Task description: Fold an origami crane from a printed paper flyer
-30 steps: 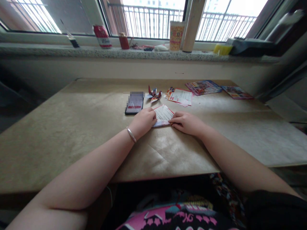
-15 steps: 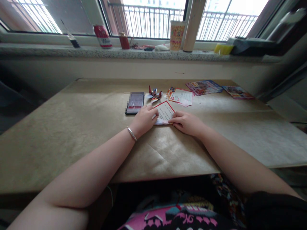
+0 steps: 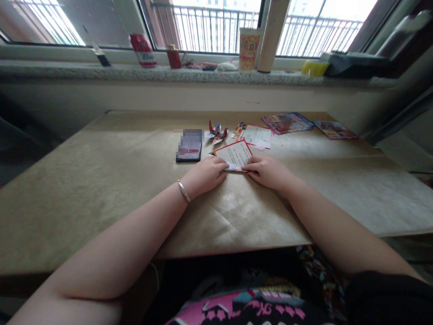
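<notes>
A white sheet of paper with a red border (image 3: 234, 155) lies folded on the brown paper-covered table (image 3: 101, 180). My left hand (image 3: 204, 174), with a silver bangle on the wrist, pinches the paper's near left edge. My right hand (image 3: 266, 171) pinches the near right edge, and the fingertips of both almost meet at the fold. The paper's far flap stands tilted up from the table.
A dark phone (image 3: 189, 146) lies just left of the paper. A small folded paper crane (image 3: 218, 132) and more printed sheets (image 3: 256, 135) lie behind it, with colourful leaflets (image 3: 287, 123) at the far right. Cans and a cup (image 3: 249, 49) stand on the windowsill.
The paper's far flap has lifted and shifted to the right. My left hand slid from on top of the paper down to its near edge; my right hand barely moved.
</notes>
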Available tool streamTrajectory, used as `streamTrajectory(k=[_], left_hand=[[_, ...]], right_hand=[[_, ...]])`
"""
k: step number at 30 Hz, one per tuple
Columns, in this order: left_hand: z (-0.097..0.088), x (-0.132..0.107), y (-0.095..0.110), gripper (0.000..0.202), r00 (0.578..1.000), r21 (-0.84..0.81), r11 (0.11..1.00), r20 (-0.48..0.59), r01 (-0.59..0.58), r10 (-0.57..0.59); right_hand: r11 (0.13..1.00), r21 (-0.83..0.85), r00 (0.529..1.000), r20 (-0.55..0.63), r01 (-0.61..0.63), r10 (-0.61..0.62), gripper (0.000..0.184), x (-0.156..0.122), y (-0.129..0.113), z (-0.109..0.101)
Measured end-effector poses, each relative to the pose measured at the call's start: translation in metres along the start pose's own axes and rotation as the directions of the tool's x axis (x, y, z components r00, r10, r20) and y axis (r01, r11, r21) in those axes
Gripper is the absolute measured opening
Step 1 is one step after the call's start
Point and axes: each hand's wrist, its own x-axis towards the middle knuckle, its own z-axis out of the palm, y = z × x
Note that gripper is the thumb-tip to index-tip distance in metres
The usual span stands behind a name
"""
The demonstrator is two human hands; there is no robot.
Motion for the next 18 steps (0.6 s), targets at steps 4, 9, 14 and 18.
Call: streamTrajectory(k=[4,9,14,18], left_hand=[[-0.0027,-0.0005,0.0020,0.031,1.000,0.015,1.000,0.022,-0.012,0.011],[-0.0010,-0.0011,0.0020,0.031,1.000,0.024,1.000,0.007,-0.009,0.009],[-0.0004,-0.0011,0.0028,0.030,1.000,0.040,0.999,0.012,0.010,-0.010],[-0.0022,-0.0009,0.0044,0.031,0.999,0.043,0.999,0.024,0.024,-0.025]], right_hand=[[1.000,-0.024,1.000,0.015,-0.012,0.013,0.028,-0.0003,0.0001,-0.0003],[0.999,-0.040,0.999,0.024,-0.028,0.029,0.029,-0.0002,-0.0019,-0.0016],[0.998,-0.044,0.999,0.020,-0.042,0.043,0.029,-0.0002,-0.0020,-0.0006],[0.998,-0.037,0.999,0.012,-0.047,0.047,0.029,0.0002,-0.0008,0.0008]])
